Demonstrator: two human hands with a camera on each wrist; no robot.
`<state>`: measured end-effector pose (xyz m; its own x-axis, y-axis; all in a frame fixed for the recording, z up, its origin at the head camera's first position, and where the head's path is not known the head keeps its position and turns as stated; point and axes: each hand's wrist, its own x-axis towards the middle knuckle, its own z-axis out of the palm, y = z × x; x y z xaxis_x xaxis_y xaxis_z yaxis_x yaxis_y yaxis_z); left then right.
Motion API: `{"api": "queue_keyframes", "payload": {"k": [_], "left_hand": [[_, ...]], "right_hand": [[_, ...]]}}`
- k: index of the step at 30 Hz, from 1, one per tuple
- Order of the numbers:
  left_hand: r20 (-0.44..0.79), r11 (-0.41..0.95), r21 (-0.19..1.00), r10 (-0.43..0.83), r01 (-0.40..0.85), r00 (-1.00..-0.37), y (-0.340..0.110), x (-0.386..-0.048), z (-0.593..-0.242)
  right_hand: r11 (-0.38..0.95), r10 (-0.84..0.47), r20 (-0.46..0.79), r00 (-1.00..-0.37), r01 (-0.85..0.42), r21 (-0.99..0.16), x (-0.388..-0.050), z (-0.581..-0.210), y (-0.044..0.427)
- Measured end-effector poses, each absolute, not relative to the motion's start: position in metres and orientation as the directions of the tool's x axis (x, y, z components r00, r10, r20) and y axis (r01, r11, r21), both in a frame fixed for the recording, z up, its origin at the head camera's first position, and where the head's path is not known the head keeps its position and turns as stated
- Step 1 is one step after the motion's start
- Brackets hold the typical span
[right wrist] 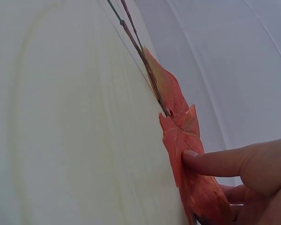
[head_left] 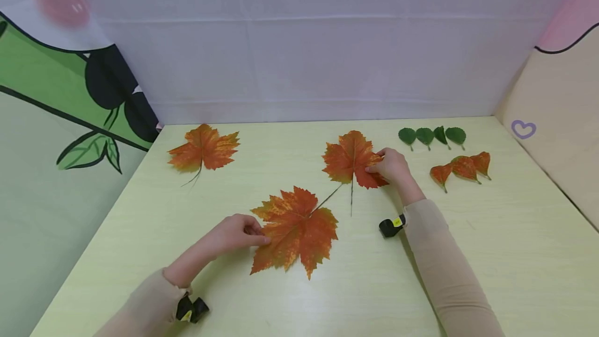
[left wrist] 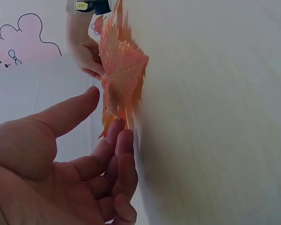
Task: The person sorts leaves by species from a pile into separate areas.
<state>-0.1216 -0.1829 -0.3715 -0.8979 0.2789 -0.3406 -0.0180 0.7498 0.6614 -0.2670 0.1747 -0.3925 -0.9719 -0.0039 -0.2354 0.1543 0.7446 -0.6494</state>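
An orange-red artificial maple leaf [head_left: 295,230] lies near the middle of the table, its stem pointing up and right. At its left edge is my left hand [head_left: 236,234]. In the left wrist view the thumb [left wrist: 79,108] stands apart from the fingers [left wrist: 124,154], whose tips reach the leaf's edge. Farther back, my right hand [head_left: 393,166] pinches the right edge of another maple leaf [head_left: 351,157]. The right wrist view has the thumb on top of this leaf [right wrist: 175,136] and the other fingers partly hidden behind it.
A third maple leaf [head_left: 203,148] lies at the back left of the table [head_left: 140,254]. Several small green leaves [head_left: 425,136] form a row at the back right, with three small orange leaves [head_left: 465,168] in front. A pale cloth wall [head_left: 318,56] rises behind.
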Motion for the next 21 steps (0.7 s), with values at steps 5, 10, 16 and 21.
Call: {"api": "queue_keyframes", "payload": {"k": [5,10,16,21], "left_hand": [[-0.309,0.733,0.680,0.244,-0.034,-0.919,-0.174,-0.123,-0.375],[-0.284,0.696,0.715,0.211,-0.060,-0.935,-0.170,-0.127,-0.376],[-0.249,0.657,0.753,0.233,-0.037,-0.940,-0.184,-0.146,-0.375],[-0.270,0.635,0.769,0.219,-0.073,-0.938,-0.200,-0.166,-0.371]], "right_hand": [[0.737,-0.002,-0.241,-0.971,0.162,-0.656,-0.268,-0.393,0.175],[0.725,-0.002,-0.248,-0.969,0.170,-0.667,-0.268,-0.395,0.176],[0.727,0.008,-0.246,-0.969,0.175,-0.664,-0.269,-0.394,0.175],[0.722,0.005,-0.250,-0.968,0.176,-0.670,-0.269,-0.394,0.175]]}}
